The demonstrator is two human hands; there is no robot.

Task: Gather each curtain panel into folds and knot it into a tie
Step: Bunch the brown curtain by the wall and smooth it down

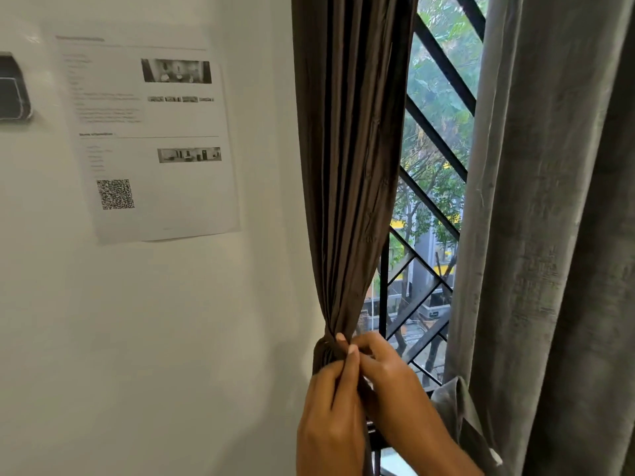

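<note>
A dark brown curtain panel [350,149] hangs at the window's left side, gathered into narrow folds that pinch together low down into a knot [324,352]. My left hand [331,417] grips the bunched fabric just under the knot. My right hand [388,372] presses in from the right, its fingertips pinching the fabric at the knot. The curtain's tail below my hands is mostly hidden. A grey curtain panel [549,235] hangs loose on the right, with a folded corner [457,403] near my right wrist.
A black diagonal window grille [436,187] sits between the two panels, with trees and a street outside. A printed sheet with a QR code [151,139] is stuck on the white wall to the left. A dark wall fixture [13,91] is at the far left.
</note>
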